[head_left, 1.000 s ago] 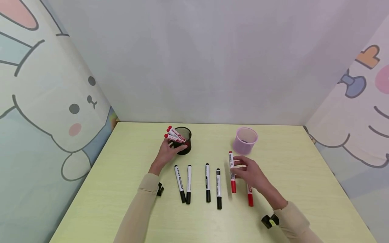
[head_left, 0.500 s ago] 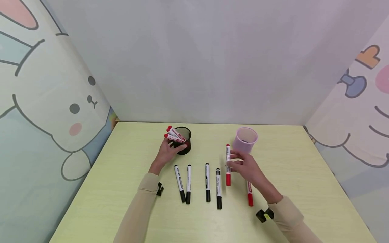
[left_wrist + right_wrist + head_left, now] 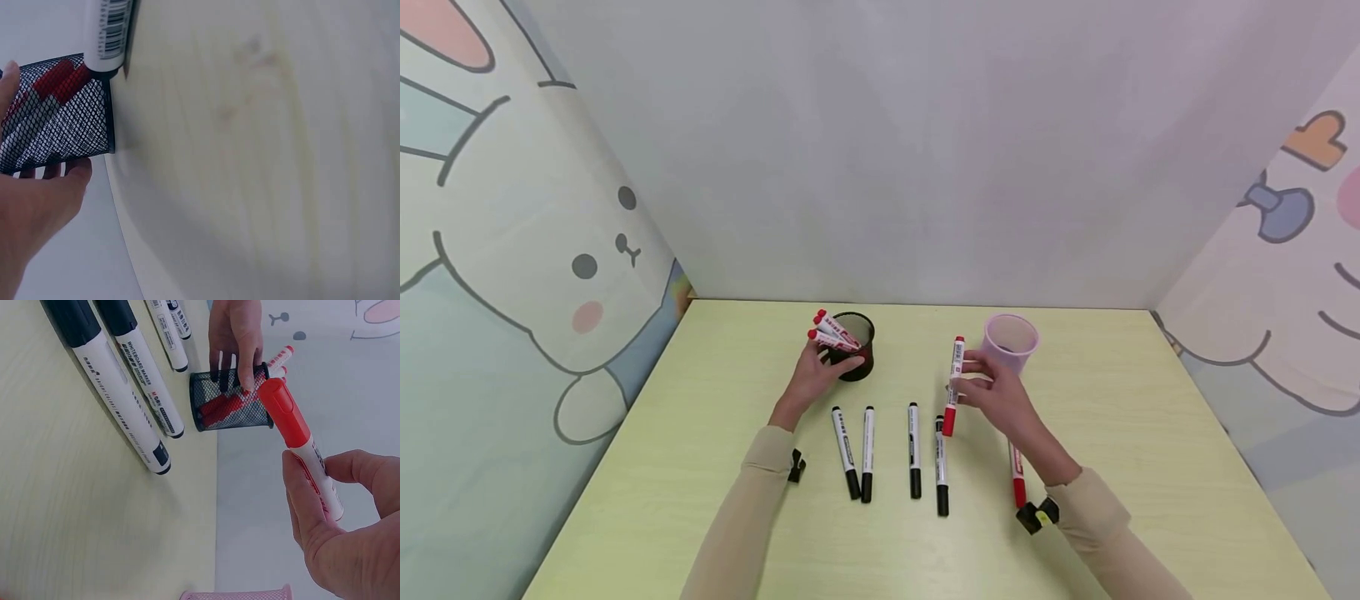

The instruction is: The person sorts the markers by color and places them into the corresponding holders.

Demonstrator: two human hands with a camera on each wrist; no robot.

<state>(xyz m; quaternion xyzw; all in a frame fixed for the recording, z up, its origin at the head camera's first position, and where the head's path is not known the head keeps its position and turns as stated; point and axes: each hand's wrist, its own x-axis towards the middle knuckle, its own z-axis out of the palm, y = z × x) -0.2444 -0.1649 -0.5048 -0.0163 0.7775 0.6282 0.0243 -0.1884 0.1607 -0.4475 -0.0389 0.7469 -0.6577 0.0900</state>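
My left hand (image 3: 811,382) grips the side of a black mesh pen holder (image 3: 863,367), thumb at its front. Red-capped markers (image 3: 838,329) lean out over its left rim, and through the mesh in the left wrist view their red caps (image 3: 55,80) show low inside. Between thumb and fingers, my right hand (image 3: 1006,406) pinches a red whiteboard marker (image 3: 956,371) above the table, red cap toward me and slightly tilted. In the right wrist view that marker's cap (image 3: 285,412) overlaps the pen holder's rim. Another red marker (image 3: 1017,482) lies on the table, partly hidden by my right wrist.
Several black-capped whiteboard markers (image 3: 914,450) lie side by side in the middle, caps toward me. A pink pen holder (image 3: 1013,360) stands behind my right hand. Printed cloth walls (image 3: 910,167) enclose the yellow wooden table (image 3: 700,400) at back and sides.
My right hand has moved left and away from me with the red marker, which now tilts and overlaps the far end of a black marker. My left hand and the pen holder stay put.
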